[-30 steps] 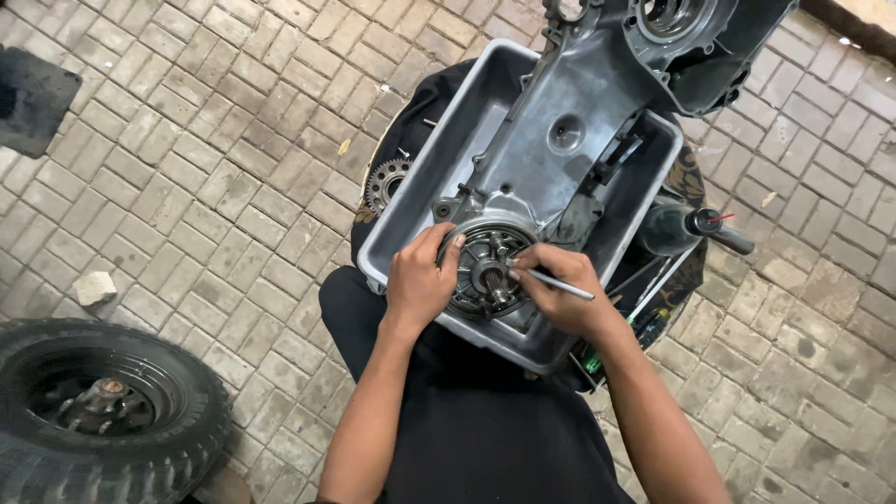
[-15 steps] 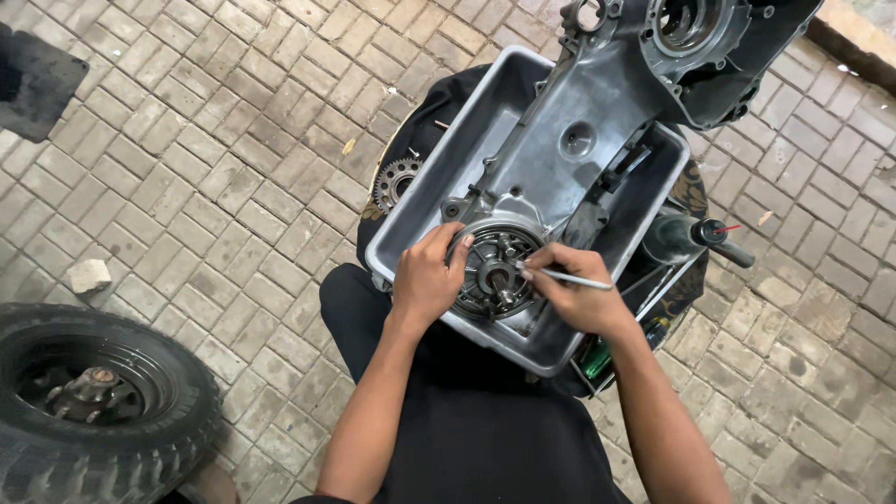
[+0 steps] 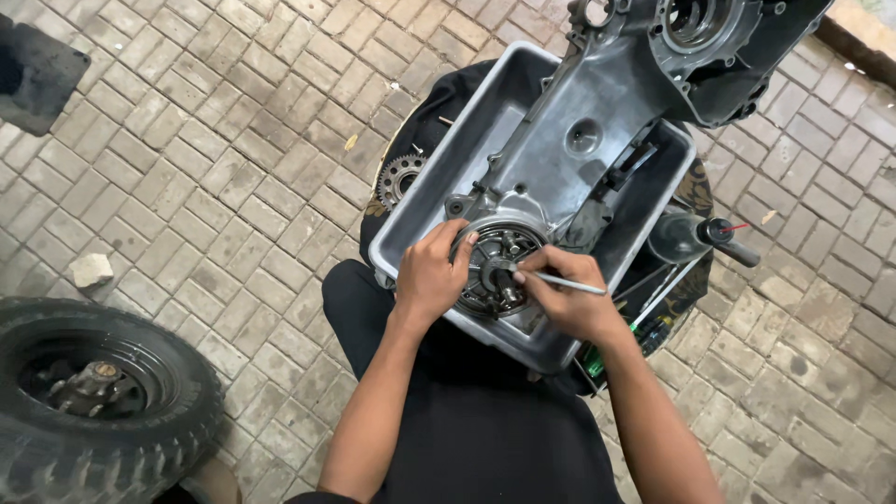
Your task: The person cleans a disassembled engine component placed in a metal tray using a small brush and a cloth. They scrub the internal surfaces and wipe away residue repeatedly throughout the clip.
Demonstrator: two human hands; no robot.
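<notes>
— Left hand (image 3: pixel 429 275)?
— Rested on the left rim of the round clutch assembly (image 3: pixel 493 268), fingers (image 3: pixel 457 245) curled together over its edge, pressed against the metal.

— Right hand (image 3: pixel 560 294)?
— Sat just right of the same assembly, fingers pinched shut on a thin metal tool (image 3: pixel 560 280). Tool held nearly level, tip aimed at the hub in the middle of the assembly, apparently touching it; exact contact too small to tell.

— And the assembly itself?
— Mounted at the near end of a grey engine casing (image 3: pixel 583 140). Casing lay lengthwise in a grey metal tray (image 3: pixel 439 187), far end jutting past the tray's top right corner. Tray propped over the lap, on a dark cloth (image 3: pixel 425 112) with a patterned edge.

— Anything beside the tray?
— Toothed sprocket (image 3: pixel 399 177) on the cloth, just left of the tray. On the right, a dark spray can (image 3: pixel 686 235) lying on its side, nozzle pointed away to the right. Below that, a few slim tools (image 3: pixel 653 299), partly hidden, one with a green handle.

— Farther off?
— Black tyre (image 3: pixel 103 392) on its wheel at the lower left, well apart from the tray, hub facing up. Small pale stone (image 3: pixel 91 271) above it. A dark object (image 3: pixel 33 70) at the upper left corner, kind unclear. All of it on a floor of brick paving (image 3: pixel 233 187).

— Clothing?
— Black trousers and top, forearms bare.
</notes>
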